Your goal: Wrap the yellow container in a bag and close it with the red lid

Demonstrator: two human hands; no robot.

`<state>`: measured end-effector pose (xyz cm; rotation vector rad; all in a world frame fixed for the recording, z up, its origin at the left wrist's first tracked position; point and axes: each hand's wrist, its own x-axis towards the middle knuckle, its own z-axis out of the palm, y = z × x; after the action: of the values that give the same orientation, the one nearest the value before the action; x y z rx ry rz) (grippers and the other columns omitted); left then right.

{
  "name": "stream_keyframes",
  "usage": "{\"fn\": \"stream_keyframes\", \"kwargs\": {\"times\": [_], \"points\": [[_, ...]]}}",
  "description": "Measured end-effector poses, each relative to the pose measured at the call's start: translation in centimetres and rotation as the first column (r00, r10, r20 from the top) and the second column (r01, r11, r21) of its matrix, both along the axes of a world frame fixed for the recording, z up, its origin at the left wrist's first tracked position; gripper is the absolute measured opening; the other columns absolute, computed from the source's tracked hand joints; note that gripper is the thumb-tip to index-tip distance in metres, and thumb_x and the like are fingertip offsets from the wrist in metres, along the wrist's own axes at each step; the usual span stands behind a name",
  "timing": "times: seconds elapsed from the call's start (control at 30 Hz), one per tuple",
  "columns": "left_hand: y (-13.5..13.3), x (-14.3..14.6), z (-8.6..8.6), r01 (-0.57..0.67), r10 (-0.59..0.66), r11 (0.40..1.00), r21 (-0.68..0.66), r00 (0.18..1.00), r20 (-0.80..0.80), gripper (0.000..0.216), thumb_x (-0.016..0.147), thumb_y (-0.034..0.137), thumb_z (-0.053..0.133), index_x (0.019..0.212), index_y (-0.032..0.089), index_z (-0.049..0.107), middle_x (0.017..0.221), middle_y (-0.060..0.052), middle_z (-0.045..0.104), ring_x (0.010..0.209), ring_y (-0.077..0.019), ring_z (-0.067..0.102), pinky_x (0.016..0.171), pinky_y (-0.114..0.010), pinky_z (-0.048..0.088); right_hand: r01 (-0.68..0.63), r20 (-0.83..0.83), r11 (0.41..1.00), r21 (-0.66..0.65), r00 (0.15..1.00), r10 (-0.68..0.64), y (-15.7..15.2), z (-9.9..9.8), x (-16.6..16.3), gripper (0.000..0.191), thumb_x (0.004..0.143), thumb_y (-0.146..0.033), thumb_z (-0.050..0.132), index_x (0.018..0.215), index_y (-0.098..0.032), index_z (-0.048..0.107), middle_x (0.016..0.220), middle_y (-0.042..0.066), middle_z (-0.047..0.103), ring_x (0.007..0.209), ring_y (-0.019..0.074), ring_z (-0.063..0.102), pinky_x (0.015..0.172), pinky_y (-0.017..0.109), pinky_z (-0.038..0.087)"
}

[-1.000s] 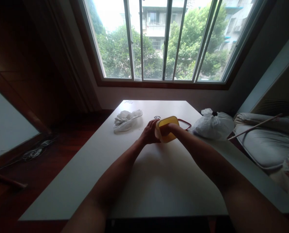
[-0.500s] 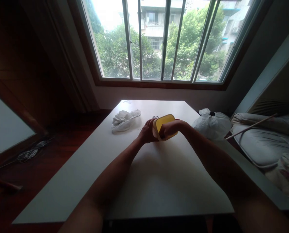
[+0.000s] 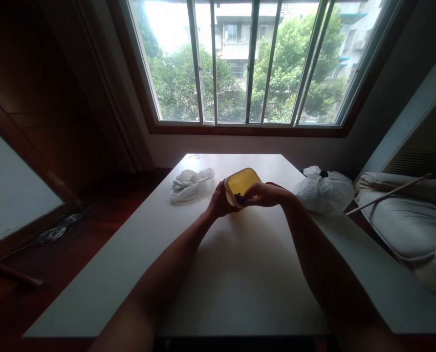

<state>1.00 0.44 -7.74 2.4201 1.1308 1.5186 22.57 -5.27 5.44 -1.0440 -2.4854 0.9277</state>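
My left hand (image 3: 220, 201) is closed around the left side of a yellow plastic container (image 3: 243, 182). The container is tilted, its open mouth turned towards me, above the white table (image 3: 245, 274). At the lower edge of the mouth, my right hand (image 3: 264, 194) has its fingers drawn together against a small dark purple bunch (image 3: 240, 197). What exactly the bunch is, I cannot make out. A crumpled white plastic bag (image 3: 190, 186) lies on the table to the left of the container.
A knotted white plastic bag (image 3: 324, 189) sits at the table's right edge. Past it are a pale padded bundle (image 3: 412, 225) and a thin stick (image 3: 388, 193). Cables (image 3: 58, 230) lie on the floor at left. A window (image 3: 247, 63) is behind the table.
My right hand has drawn back out of the container to its rim, and dark purple bits now show at its fingertips. The container has shifted slightly left and its mouth is more visible.
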Motion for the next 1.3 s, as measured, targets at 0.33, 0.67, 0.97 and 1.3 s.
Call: {"fn": "stream_keyframes", "kwargs": {"times": [0.33,0.67,0.97,1.3], "points": [[0.8,-0.2,-0.5,-0.03,0.04,0.995,-0.09,0.993,0.108,0.116,0.049,0.051,0.092,0.143,0.02,0.032,0.133,-0.018,0.054,0.121,-0.0403,0.056,0.093,-0.059,0.053,0.285,-0.674,0.927,-0.244,0.637,-0.374,2.4,-0.3,3.9,0.044,0.07,-0.047,0.082,0.098,-0.014,0.075,0.096,0.01,0.076,0.095,0.0259,0.071,0.086,0.04,0.057],[1.8,-1.2,-1.4,-0.022,0.086,0.974,-0.227,0.957,0.277,0.109,0.053,0.052,0.091,0.141,0.025,0.031,0.129,-0.013,0.054,0.116,-0.0357,0.059,0.088,-0.053,0.056,0.559,-0.652,0.778,-0.286,0.482,-0.586,3.0,-0.1,4.7,0.024,0.088,-0.033,0.062,0.104,-0.016,0.067,0.089,0.009,0.074,0.077,0.0218,0.072,0.063,0.033,0.061],[2.1,-1.4,-1.6,0.023,0.059,0.969,-0.246,0.945,0.321,0.108,0.055,0.049,0.092,0.14,0.026,0.03,0.131,-0.013,0.053,0.118,-0.034,0.058,0.092,-0.051,0.055,0.634,-0.254,0.699,-0.331,0.653,-0.713,4.6,-2.9,4.0,0.023,0.074,-0.009,0.063,0.095,-0.011,0.071,0.077,0.011,0.073,0.064,0.0203,0.069,0.056,0.029,0.057],[2.5,-1.6,-2.0,0.007,0.06,0.98,-0.201,0.944,0.326,0.105,0.056,0.052,0.091,0.139,0.025,0.032,0.127,-0.012,0.053,0.119,-0.0338,0.057,0.092,-0.05,0.054,0.299,-0.105,0.775,-0.557,0.9,-0.423,5.2,-6.1,1.9,0.031,0.073,-0.007,0.065,0.102,-0.012,0.073,0.075,0.007,0.074,0.062,0.0183,0.07,0.056,0.026,0.059]]}}
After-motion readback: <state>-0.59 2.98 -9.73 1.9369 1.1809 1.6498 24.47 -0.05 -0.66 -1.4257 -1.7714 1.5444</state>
